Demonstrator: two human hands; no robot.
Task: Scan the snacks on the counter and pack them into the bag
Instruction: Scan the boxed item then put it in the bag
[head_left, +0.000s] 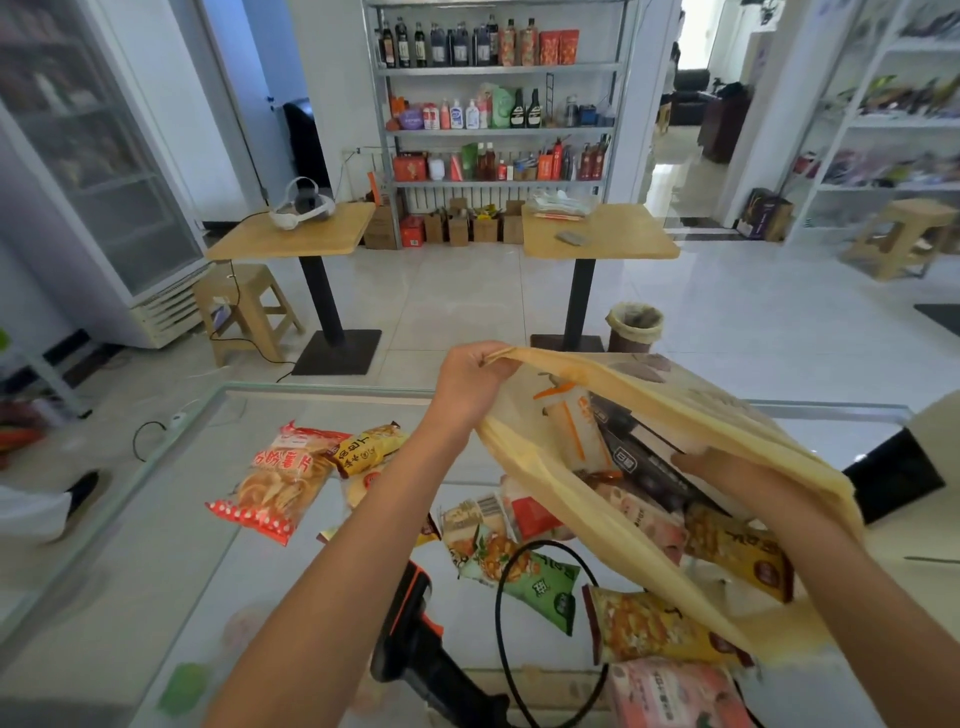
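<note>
A beige bag (654, 405) is held open above the glass counter (156, 571). My left hand (470, 382) pinches its upper rim. My right hand (722, 470) reaches inside the bag, on a dark box (644, 452); whether its fingers hold it cannot be told. A white and orange packet (576, 428) and several other snack packets lie in the bag. On the counter lie a red bag of crisps (275, 483), a yellow packet (366, 447), a green packet (535, 577) and a pink packet (670, 691). A black and orange scanner (415, 639) lies at the front.
The scanner's black cable (501, 623) loops over the counter by the green packet. Beyond the counter stand two wooden tables (291, 236), stools, a lined bin (634, 325) and stocked shelves (493, 98). A glass-door fridge (78, 156) is at the left.
</note>
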